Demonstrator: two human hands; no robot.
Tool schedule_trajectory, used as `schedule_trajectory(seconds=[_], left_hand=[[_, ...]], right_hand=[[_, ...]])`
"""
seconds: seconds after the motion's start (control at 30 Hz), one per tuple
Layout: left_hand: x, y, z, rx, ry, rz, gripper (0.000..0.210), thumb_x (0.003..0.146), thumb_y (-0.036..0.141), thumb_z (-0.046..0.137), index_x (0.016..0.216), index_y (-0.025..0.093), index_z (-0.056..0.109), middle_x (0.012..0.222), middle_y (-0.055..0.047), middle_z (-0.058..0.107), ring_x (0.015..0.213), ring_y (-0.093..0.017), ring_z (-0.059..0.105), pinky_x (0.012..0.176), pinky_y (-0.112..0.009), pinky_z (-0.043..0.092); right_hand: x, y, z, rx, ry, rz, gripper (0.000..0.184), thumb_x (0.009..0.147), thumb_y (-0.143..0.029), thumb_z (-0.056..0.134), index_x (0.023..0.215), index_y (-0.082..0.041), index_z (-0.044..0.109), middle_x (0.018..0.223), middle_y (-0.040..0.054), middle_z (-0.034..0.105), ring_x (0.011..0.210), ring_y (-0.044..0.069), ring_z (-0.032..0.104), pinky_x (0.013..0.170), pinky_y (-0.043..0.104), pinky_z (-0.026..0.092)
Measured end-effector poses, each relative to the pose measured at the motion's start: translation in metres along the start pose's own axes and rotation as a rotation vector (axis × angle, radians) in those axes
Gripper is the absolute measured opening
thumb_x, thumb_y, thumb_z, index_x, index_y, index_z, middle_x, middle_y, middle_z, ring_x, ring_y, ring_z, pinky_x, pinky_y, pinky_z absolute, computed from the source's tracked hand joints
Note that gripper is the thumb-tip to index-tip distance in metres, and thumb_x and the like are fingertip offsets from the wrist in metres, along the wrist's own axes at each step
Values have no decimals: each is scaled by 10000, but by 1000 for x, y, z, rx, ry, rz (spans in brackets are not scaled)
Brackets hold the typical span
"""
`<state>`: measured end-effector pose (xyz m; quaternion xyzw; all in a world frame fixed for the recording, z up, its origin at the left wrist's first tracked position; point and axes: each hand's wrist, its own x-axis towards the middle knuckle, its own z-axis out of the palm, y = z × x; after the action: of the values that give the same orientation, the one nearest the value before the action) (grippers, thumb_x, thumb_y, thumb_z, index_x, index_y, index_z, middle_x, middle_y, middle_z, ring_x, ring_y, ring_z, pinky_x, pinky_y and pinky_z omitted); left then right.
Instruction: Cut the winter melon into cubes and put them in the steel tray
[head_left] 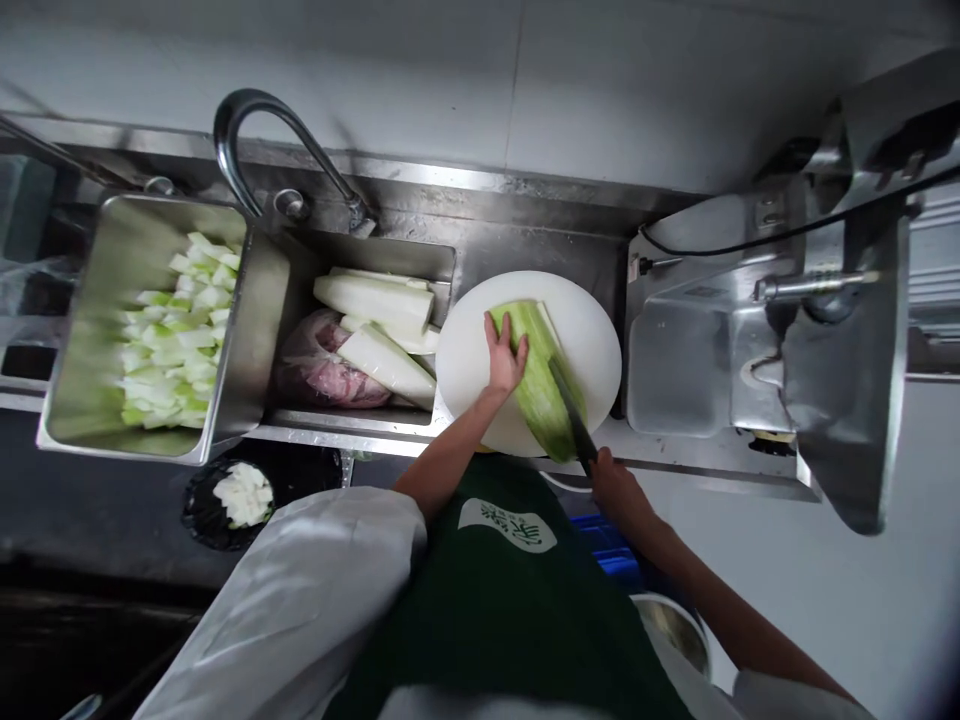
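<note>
The step in hand seems to be the cutting of the green gourd (pixel 537 392), which lies on the round white board (pixel 597 350). The right hand's (pixel 612 480) grip is closed around the handle of the knife (pixel 571 412); its blade is at the gourd, but I cannot tell how deep. The left hand (pixel 506 355) rests on the gourd with fingers spread. The next move calls, I think, for steady holding, fingers away from the blade.
</note>
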<state>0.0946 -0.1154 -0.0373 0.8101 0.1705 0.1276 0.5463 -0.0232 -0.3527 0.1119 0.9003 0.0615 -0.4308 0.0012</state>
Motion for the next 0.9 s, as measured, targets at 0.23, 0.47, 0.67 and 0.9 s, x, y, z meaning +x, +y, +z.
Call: schedule_trajectory(seconds=[0.23, 0.47, 0.67, 0.9], left_hand=[[1, 6, -3, 22, 6, -35, 718, 966, 598, 511, 1544, 190, 388, 1720, -68, 24, 1593, -246, 36, 1307, -384, 137], [-2, 3, 1, -123, 189, -125, 740, 962, 623, 514, 1529, 158, 412, 1646, -129, 313, 1546, -241, 267, 1288, -396, 228], [-3, -3, 8, -308, 230, -241, 752, 997, 583, 484, 1591, 162, 300, 1612, -122, 394, 1481, -223, 406, 1246, -397, 337], [-4, 0, 14, -373, 231, -297, 746, 1018, 531, 487, 1615, 159, 239, 1613, -111, 392, 1465, -216, 432, 1225, -376, 382]], right_hand=[[33, 2, 38, 141, 95, -72, 192, 1081, -207, 318, 1138, -101, 467, 808, 118, 697, 754, 227, 684, 605, 296, 315], [-2, 13, -9, 126, 190, -123, 202, 1070, -256, 324, 1071, -151, 497, 745, 83, 656, 690, 231, 660, 564, 297, 264], [-11, -17, -46, 60, 250, -107, 228, 1075, -258, 307, 1056, -155, 509, 714, 67, 639, 675, 229, 653, 576, 298, 273], [-10, -31, -63, -2, 257, -55, 228, 1088, -270, 308, 1073, -148, 499, 734, 74, 667, 702, 225, 670, 587, 292, 284]])
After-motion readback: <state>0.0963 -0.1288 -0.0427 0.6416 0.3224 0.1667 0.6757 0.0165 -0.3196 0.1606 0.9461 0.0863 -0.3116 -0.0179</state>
